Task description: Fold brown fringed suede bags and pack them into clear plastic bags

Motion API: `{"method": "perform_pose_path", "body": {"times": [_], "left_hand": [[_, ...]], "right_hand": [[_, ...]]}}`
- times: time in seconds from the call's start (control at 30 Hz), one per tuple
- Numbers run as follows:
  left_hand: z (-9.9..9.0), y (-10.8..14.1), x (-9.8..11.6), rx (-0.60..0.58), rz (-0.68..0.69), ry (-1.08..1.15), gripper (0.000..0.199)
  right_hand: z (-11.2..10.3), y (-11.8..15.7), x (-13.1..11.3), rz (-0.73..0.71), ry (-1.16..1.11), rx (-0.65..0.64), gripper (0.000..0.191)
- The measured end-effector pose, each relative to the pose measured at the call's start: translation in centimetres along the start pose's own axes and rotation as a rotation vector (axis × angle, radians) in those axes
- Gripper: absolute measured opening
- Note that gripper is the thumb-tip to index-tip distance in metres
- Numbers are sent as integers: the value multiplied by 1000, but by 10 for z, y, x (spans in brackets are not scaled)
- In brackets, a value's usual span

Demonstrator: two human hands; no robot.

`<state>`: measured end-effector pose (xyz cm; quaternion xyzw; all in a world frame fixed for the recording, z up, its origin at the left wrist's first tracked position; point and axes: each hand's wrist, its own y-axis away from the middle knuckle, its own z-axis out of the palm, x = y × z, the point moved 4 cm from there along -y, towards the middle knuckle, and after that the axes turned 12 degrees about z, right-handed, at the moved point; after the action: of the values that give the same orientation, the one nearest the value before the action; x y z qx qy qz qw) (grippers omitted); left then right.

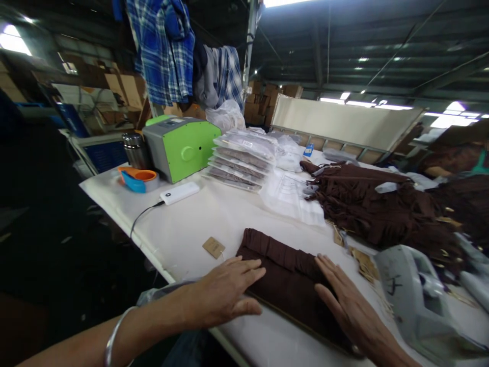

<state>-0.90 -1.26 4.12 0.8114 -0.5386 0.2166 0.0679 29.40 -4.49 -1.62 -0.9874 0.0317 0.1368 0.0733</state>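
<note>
A folded dark brown garment point(290, 285) with a gathered upper edge lies on the white table point(191, 209). My left hand point(225, 293) rests at its left end, fingers stretched and apart, with nothing gripped. At the right end, my right hand point(342, 300) lies flat against the cloth, thumb away from the fingers, also holding nothing. A brown paper tag point(213, 247) sits on the table just beyond my left hand, with a short string running toward the garment. A silver bangle is round my left wrist.
A green and grey machine point(187, 148), a power bank point(179, 193) and tape rolls point(138, 178) stand at the left. Bagged garments point(240, 160) are stacked behind. Brown fringed clothes point(367, 199) and a grey dispenser point(416, 300) lie right. A person point(458, 160) is at far right.
</note>
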Motion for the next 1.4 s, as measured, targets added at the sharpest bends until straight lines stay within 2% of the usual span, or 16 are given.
{"method": "perform_pose_path", "body": {"times": [0.07, 0.13, 0.23, 0.37, 0.5, 0.77, 0.87, 1.0, 1.07, 1.13, 1.2, 1.27, 1.33, 1.4], "left_hand": [[-9, 2, -15, 129, -77, -109, 39], [-16, -1, -35, 175, -171, -240, 25], [-16, -15, -57, 104, -193, -384, 18], [-7, -33, -65, 34, -169, -463, 15], [-4, -37, -59, 32, -132, -490, 15], [6, -33, -51, 36, -22, -535, 11], [-1, -27, -53, 4, -21, -460, 14], [-34, 9, -66, 132, -143, -321, 23], [-49, 39, -76, 193, -258, -245, 24], [-55, 73, -83, 186, -371, -131, 21], [-53, 105, -83, 169, -449, -14, 19], [-46, 131, -76, 168, -514, 63, 20], [-34, 149, -65, 172, -568, 83, 23], [-20, 158, -53, 167, -586, 41, 26]], "right_hand": [[-8, -8, -20, -26, -34, 4, 62], [-10, -18, -47, -63, -68, -36, 63], [-3, -32, -89, -142, -115, -114, 65], [14, -43, -126, -217, -111, -195, 67], [22, -43, -135, -239, -43, -250, 70], [24, -42, -132, -260, -14, -255, 70], [20, -42, -137, -265, -35, -235, 69], [17, -39, -145, -292, -36, -243, 67], [19, -37, -145, -306, -36, -274, 66], [19, -37, -142, -302, -54, -290, 65], [16, -38, -144, -288, -87, -266, 63], [8, -37, -156, -303, -127, -196, 59], [-1, -32, -178, -368, -180, -119, 50], [-6, -24, -207, -465, -243, -96, 37]]}}
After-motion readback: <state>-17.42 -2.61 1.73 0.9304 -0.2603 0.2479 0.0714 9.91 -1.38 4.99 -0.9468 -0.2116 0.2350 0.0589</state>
